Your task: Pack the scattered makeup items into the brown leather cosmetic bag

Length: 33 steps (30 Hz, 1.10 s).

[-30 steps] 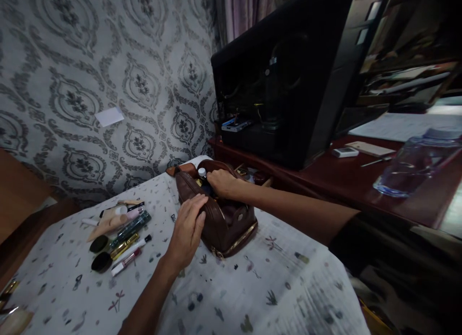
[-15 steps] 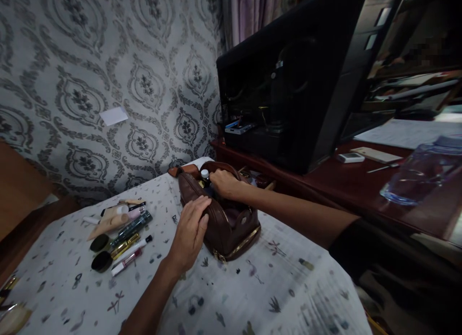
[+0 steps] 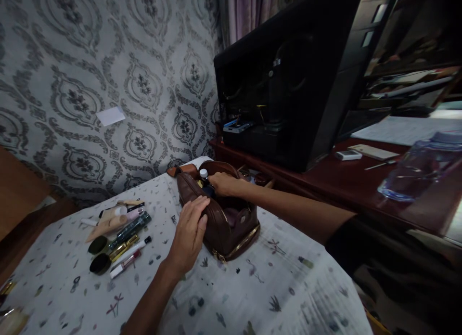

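A brown leather cosmetic bag (image 3: pixel 231 241) with gold zips stands unzipped on the patterned cloth. My left hand (image 3: pixel 189 231) lies against its near left side, fingers stretched out flat and their tips at the rim. Inside the mouth of the bag is my right hand (image 3: pixel 224 183), with fingers curled down; the fingertips and whatever they grip are hidden. Right beside those fingers a small bottle with a white cap (image 3: pixel 203 173) pokes up among dark contents.
Left of the bag lie several cosmetics, among them a lip gloss tube (image 3: pixel 126 264), a round black lid (image 3: pixel 100 264) and a beige tube (image 3: pixel 108 226). A black computer case (image 3: pixel 274 109) stands on the red-brown desk behind. A clear bottle (image 3: pixel 415 171) is at right.
My right hand has dipped very slightly within the bag. My left hand keeps its place on the bag's side. The whole view has shifted a little.
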Each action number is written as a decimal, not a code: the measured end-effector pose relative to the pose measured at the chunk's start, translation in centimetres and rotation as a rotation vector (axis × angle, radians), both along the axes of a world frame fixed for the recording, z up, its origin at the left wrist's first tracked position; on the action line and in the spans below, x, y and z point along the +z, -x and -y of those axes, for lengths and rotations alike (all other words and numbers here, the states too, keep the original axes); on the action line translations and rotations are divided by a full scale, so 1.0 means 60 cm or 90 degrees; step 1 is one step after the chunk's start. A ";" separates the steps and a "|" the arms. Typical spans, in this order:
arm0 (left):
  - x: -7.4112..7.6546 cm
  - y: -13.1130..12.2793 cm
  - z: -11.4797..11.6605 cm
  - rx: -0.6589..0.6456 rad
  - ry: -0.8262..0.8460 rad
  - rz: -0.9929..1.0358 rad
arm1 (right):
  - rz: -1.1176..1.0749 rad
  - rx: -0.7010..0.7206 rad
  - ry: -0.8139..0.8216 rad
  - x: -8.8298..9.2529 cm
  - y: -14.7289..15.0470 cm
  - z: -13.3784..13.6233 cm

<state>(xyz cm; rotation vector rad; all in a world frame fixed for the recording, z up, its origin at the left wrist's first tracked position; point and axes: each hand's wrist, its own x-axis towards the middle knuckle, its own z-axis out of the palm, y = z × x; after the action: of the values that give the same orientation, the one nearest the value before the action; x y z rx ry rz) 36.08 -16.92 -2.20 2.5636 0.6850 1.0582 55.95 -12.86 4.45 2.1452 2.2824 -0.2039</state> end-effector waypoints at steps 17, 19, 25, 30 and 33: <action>-0.002 -0.002 0.001 0.005 0.001 -0.010 | -0.046 -0.027 0.001 0.006 0.001 0.010; -0.002 -0.001 0.001 0.005 0.001 -0.014 | -0.048 -0.022 0.009 0.010 -0.001 0.014; -0.002 0.000 0.002 0.005 0.006 -0.022 | -0.040 -0.023 -0.002 0.010 0.002 0.021; -0.002 0.000 0.002 0.006 0.011 -0.021 | -0.034 -0.024 -0.005 0.002 0.002 0.010; -0.003 0.000 0.001 0.004 0.007 -0.022 | -0.035 -0.027 -0.005 -0.001 0.003 0.007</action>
<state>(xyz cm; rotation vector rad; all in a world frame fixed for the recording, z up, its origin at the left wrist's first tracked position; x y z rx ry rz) 36.10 -17.00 -2.40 2.5772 0.7057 1.0121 55.76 -13.27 4.41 2.2203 2.2722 -0.2576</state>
